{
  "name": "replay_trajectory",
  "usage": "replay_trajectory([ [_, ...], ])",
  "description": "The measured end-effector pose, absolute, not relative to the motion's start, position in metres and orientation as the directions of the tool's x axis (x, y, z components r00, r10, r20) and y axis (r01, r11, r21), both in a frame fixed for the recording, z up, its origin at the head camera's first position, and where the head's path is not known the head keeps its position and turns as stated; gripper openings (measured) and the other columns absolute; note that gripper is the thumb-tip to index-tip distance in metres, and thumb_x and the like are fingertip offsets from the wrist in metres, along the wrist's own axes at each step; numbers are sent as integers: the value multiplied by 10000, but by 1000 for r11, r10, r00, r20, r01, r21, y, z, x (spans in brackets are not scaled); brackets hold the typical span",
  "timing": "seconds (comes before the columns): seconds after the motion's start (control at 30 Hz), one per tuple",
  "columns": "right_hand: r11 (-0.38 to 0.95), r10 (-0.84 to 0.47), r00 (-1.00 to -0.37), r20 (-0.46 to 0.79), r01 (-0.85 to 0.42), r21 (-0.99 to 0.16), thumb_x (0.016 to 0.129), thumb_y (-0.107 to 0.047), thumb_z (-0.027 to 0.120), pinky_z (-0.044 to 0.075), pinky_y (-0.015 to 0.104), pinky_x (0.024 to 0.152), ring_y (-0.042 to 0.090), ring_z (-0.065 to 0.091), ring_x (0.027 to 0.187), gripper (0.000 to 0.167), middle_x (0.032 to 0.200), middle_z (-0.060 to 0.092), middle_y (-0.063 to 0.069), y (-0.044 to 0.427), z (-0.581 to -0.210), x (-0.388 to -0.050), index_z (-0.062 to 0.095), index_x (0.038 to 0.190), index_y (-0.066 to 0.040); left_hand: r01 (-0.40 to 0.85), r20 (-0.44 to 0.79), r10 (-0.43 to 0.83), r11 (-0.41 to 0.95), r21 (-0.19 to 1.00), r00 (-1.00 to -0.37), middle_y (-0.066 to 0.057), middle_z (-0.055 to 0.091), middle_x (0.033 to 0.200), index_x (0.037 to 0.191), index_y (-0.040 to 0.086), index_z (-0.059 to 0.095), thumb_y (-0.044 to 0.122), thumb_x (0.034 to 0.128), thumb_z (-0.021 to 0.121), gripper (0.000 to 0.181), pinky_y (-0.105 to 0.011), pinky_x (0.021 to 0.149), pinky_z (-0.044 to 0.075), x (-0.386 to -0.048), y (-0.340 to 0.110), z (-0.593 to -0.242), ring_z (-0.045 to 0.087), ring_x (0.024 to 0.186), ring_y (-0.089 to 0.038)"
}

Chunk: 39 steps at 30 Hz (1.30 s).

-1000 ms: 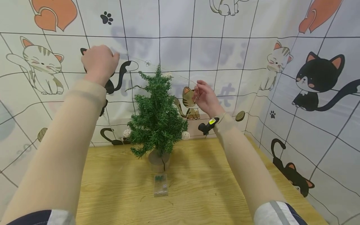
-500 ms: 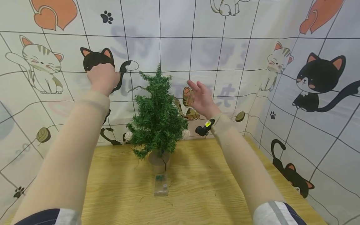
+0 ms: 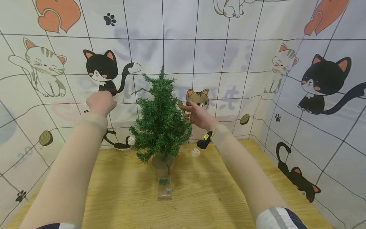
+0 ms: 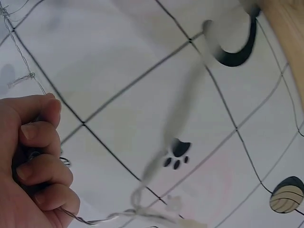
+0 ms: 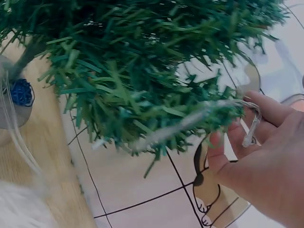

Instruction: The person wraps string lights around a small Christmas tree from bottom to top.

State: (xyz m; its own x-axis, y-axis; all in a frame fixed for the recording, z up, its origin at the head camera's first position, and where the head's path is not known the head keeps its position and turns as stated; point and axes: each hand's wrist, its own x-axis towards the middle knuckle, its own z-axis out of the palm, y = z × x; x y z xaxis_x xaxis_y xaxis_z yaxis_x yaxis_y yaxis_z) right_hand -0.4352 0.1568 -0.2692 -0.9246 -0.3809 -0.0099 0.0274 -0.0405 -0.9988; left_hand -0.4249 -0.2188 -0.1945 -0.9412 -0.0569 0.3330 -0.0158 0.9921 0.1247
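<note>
A small green artificial Christmas tree (image 3: 161, 117) stands upright on a round pot-like base (image 3: 162, 165). Left of the tree, my left hand (image 3: 101, 103) has its fingers curled around a thin wire light string (image 4: 95, 221); part of the bundle is hidden in the palm. My right hand (image 3: 200, 116) is at the tree's right side with loosely extended fingers. A stretch of wire (image 5: 190, 121) runs across those fingers beside the branches in the right wrist view. White woven balls hang low at either side, one on the left (image 3: 131, 140) and one on the right (image 3: 195, 152).
A clear plastic box (image 3: 164, 189) with small green items lies in front of the base on the wooden table (image 3: 200, 190). Behind the table hangs a white cat-print cloth (image 3: 177, 19). A blue woven ball (image 5: 22, 92) sits near the base.
Both hands have come down: the left from above the tree's top level, the right toward the branches. The wire over the treetop has dropped out of sight, and the right white ball sits lower.
</note>
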Motion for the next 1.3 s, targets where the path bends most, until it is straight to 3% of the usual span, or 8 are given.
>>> replay_trajectory([
  [0.2,162,-424,-898,-120,56,-985,1020,-548,301,24,509,1151,256,9,1476,682,1615,64,78,147,-274,-430,182,1557,-143,-33,309,-67,993,116,-949,-275,607,797,708,-1,610,113,828,463,222,-543,621,449,-410,-250,-206,596,774,-457],
  [0.33,273,-413,-902,-129,13,-962,1030,-503,335,125,530,1141,274,4,1474,657,1614,49,94,148,-277,-423,196,1551,-129,-56,310,-92,991,125,-946,-283,595,801,663,28,581,152,860,457,263,-566,638,441,-395,-270,-203,589,812,-499],
  [0.47,396,-413,-904,-115,-65,-916,1058,-401,326,264,513,1103,314,75,1464,602,1606,47,130,151,-279,-413,174,1549,-86,-69,328,-104,991,117,-939,-212,550,682,602,60,535,187,892,448,329,-499,564,413,-377,-288,-194,558,684,-423],
  [0.7,571,-392,-910,-135,-126,-811,1054,-413,309,308,501,1082,375,301,1382,647,1583,103,173,158,-286,-394,120,1543,-34,-127,339,-152,987,95,-928,-140,465,606,612,68,483,284,947,436,401,-438,535,373,-355,-319,-176,463,584,-325],
  [0.9,587,-411,-910,-50,-223,-778,1045,-457,315,317,511,1072,389,350,1355,647,1569,202,190,158,-300,-383,218,1536,-47,-182,326,-183,983,33,-927,-163,512,637,814,-15,628,351,981,435,445,-422,572,372,-339,-343,-163,495,609,-327],
  [0.97,587,-406,-913,-25,-240,-773,1049,-450,305,316,507,1074,367,314,1382,622,1559,242,177,160,-303,-380,260,1526,-54,-189,323,-184,982,17,-928,-192,544,667,710,-8,594,341,984,434,471,-437,592,389,-333,-348,-161,529,646,-356],
  [1.13,572,-323,-946,37,-226,-788,1032,-504,319,329,523,1057,360,373,1338,653,1513,332,168,163,-305,-376,329,1498,-47,-171,331,-167,985,17,-929,-275,571,748,738,-20,604,365,985,438,486,-503,597,420,-319,-351,-154,570,740,-479],
  [1.3,453,-109,-936,335,-346,-822,1027,-441,411,398,483,957,302,497,1162,498,1332,501,127,152,-290,-364,570,1311,-64,-138,323,-128,990,-9,-938,-184,541,692,661,62,524,413,983,409,490,-477,566,403,-312,-337,-146,539,691,-408],
])
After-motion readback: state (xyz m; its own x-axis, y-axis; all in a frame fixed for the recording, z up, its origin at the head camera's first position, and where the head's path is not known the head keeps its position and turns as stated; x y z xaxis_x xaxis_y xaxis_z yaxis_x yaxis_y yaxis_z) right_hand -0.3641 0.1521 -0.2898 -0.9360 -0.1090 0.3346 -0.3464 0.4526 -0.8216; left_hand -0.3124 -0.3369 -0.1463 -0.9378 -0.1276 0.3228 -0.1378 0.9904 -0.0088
